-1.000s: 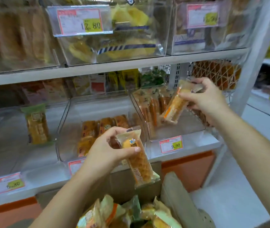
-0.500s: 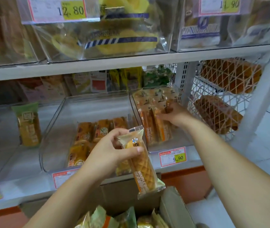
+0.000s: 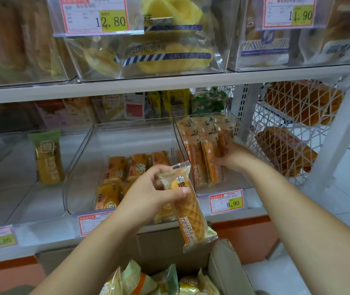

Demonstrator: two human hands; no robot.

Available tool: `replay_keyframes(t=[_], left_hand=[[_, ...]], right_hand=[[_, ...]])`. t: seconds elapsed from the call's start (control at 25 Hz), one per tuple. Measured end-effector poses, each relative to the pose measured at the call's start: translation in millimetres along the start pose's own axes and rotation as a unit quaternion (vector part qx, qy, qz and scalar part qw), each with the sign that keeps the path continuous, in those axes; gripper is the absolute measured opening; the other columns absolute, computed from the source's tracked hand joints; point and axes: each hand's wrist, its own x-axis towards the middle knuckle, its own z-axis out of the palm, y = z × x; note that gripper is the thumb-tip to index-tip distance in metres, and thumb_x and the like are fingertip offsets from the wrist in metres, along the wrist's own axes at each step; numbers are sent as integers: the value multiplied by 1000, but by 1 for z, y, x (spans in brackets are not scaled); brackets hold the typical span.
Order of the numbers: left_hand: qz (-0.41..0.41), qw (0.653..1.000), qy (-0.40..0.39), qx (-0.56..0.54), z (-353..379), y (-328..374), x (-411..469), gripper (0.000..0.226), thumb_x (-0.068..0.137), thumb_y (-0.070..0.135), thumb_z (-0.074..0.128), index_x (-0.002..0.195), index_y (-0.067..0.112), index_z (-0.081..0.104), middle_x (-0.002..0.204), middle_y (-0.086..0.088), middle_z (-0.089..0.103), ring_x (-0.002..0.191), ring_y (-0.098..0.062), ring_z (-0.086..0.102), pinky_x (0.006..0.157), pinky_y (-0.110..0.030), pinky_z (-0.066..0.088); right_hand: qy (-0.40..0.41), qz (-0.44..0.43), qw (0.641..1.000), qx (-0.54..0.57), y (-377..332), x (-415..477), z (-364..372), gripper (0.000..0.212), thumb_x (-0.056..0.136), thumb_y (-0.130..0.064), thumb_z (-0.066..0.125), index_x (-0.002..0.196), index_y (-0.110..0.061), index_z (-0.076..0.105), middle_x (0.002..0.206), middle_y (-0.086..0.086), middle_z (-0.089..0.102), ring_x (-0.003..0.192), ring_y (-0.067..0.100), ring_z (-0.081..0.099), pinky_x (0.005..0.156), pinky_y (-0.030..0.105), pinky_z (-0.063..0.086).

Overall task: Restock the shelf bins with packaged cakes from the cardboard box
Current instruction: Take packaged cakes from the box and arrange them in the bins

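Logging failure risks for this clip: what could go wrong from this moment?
1. The left hand pinches the waffle cake packet only near its top end. The grip may slip, dropping the packet into the cardboard box below.
2. The right hand touches the upright packets in the right bin. Pulling away carelessly might topple the row.
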Motion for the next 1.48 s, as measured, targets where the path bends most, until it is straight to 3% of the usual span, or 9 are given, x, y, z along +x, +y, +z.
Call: replay_keyframes(t=[0.08,0.16,0.32,0.48,0.6,0.68,0.92,1.28,1.48], left_hand=[[1,1000,12,-10,1,2,2,56,58,45,80,109,34,59,98,6,74,88,-11,72,80,-30,60],[11,999,18,-30,2,8,3,53,60,43,81,108,33,60,98,5,74,87,-11,73,75,-27,60],[74,994,57,-58,11,31,4,41,70,38,81,107,30,65,95,8,75,86,-9,72,74,-29,58],[146,980,122,-62,15,45,8,67,65,54,73,127,37,54,113,14,68,103,0,66,86,-31,58],[130,976,103,144,14,33,13,80,76,59,66,146,41,33,144,18,48,130,-2,48,108,-33,42],[108,958,73,256,17,21,15,81,84,54,64,152,37,24,154,15,36,138,-4,37,109,-25,32],[87,955,27,282,26,3,24,79,89,49,60,153,36,15,155,14,34,139,-5,36,109,-25,35],[110,957,41,267,25,-8,26,78,88,46,64,153,36,21,154,15,35,138,-5,38,109,-27,37],[155,948,56,271,-1,-11,-8,58,90,37,64,144,38,42,143,17,50,128,1,47,105,-26,45]], right_hand=[[33,-33,998,-35,-16,-19,-21,47,85,-36,70,125,-18,56,118,5,66,89,20,62,74,30,50],[10,-79,997,-13,-31,-44,-47,44,86,-37,67,126,-21,57,120,3,65,92,15,61,80,31,52],[-251,-172,952,3,-54,-117,-60,67,68,-56,76,129,-35,55,116,-15,65,106,4,62,95,31,50],[-103,-185,976,40,-49,-119,-50,38,78,-46,74,111,-31,66,101,-16,71,89,0,66,82,25,53],[61,-87,988,110,-24,-84,-65,47,78,-41,76,117,-24,57,108,-8,66,90,8,63,74,25,48],[110,-41,990,73,-9,-63,-60,53,79,-35,77,123,-17,53,115,1,64,92,17,60,76,26,45],[114,26,988,-103,4,-16,-18,39,86,-34,68,118,-17,54,110,6,66,94,26,62,77,32,49],[67,81,992,-62,15,1,-7,37,88,-33,67,114,-9,57,108,10,67,83,23,58,67,28,41],[135,-14,986,-101,-11,-35,-28,36,94,-29,59,122,-7,55,95,7,60,82,24,58,66,27,40]])
